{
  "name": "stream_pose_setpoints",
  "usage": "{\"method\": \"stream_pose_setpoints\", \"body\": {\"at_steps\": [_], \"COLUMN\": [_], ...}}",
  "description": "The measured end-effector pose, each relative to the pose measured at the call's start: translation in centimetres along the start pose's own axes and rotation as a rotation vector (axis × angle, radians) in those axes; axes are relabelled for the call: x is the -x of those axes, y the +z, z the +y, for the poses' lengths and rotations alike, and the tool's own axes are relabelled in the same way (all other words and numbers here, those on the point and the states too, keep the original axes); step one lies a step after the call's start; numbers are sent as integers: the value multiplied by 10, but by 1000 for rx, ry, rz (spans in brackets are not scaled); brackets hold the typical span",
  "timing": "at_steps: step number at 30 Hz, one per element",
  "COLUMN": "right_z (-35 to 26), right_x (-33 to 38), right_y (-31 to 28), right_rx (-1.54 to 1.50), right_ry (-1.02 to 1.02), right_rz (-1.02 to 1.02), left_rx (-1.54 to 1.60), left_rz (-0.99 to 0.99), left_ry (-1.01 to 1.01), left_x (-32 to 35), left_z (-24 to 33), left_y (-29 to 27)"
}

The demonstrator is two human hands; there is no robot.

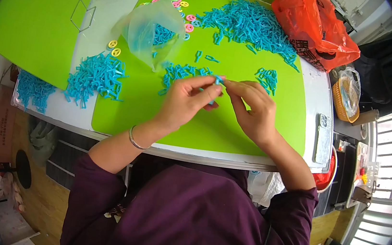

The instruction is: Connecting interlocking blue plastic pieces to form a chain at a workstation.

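Above the green mat (273,126), my left hand (185,101) pinches a small blue plastic piece (218,80) between thumb and fingers. The fingertips of my right hand (255,106) are closed at the other side of that piece, and the two hands nearly meet. Its exact shape is partly hidden by my fingers. Just beyond my left hand lies a loose cluster of blue plastic pieces (175,74). Two single forked pieces (198,56) rest farther off. A small group of blue pieces (267,80) lies past my right hand.
A big blue pile (253,25) is at the back beside a red plastic bag (313,29). A translucent bag (141,29) stands left of centre, near pastel rings (189,27). More blue pieces (95,79) lie left. A phone (323,137) rests at the right edge.
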State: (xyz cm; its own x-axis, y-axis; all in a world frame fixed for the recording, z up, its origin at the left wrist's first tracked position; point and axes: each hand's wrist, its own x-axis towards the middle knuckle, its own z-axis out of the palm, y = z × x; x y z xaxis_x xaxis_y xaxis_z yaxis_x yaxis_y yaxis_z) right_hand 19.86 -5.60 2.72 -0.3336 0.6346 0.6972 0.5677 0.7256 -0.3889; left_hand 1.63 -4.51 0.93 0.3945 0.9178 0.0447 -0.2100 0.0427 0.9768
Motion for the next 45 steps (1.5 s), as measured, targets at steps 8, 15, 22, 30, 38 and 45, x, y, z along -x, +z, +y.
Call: {"method": "stream_pose_setpoints", "body": {"at_steps": [8, 15, 22, 30, 38, 45], "right_z": [43, 51, 45, 45, 45, 30], "right_x": [-40, -32, -34, -13, -10, -15], "right_y": [27, 55, 25, 2, 1, -4], "right_rx": [59, 241, -305, -553, -809, 90], "right_ry": [308, 230, 606, 569, 651, 216], "right_rz": [-227, -324, -245, -287, -244, -165], "left_rx": [266, -29, 85, -129, -229, -216], "left_rz": [193, 117, -10, -177, -109, -30], "left_ry": [11, 54, -94, -127, -113, 17], "left_x": [-17, -19, -17, -15, -15, -13], "left_z": [20, 27, 23, 13, 4, 8], "left_y": [-38, -50, -42, -32, -30, -27]}}
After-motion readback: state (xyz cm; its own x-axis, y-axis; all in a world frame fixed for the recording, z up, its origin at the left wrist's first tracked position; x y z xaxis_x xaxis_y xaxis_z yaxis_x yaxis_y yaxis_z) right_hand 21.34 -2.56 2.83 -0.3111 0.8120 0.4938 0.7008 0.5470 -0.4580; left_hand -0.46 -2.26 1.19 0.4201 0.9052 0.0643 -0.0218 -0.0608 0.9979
